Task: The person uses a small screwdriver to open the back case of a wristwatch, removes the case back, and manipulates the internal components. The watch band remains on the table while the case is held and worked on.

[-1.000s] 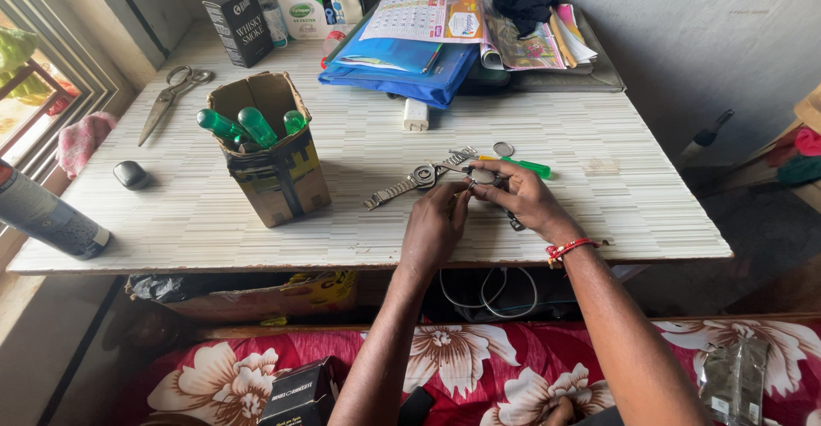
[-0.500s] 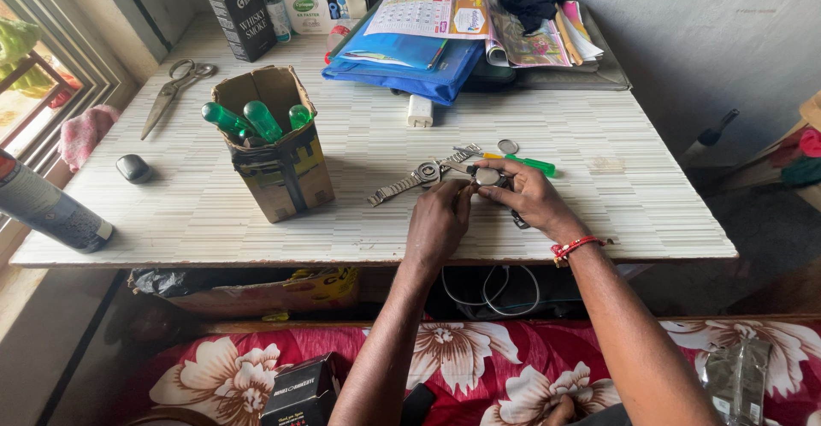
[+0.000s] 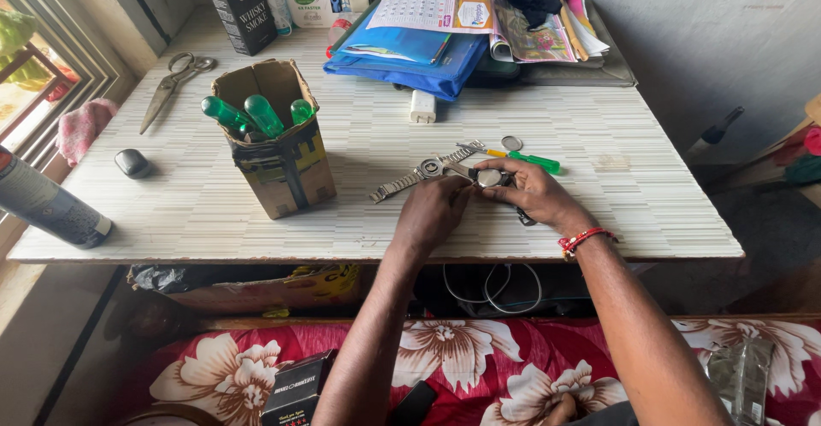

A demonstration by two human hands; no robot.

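Two hands worked at the table's [image 3: 214, 212] near edge:
- Left hand [image 3: 434, 212]: fingers curled, pinching the watch [image 3: 489, 178].
- Right hand [image 3: 532, 193]: closed around the same watch.
- Metal watch strap [image 3: 416, 174]: just beside the left hand.
- Green screwdriver [image 3: 530, 161]: behind the right hand.
- Cardboard box [image 3: 278, 148]: well left.

A home watch-repair corner is showing here: table [image 3: 214, 212] by a window [image 3: 34, 67], floral bedding [image 3: 462, 357] lying under its near edge.
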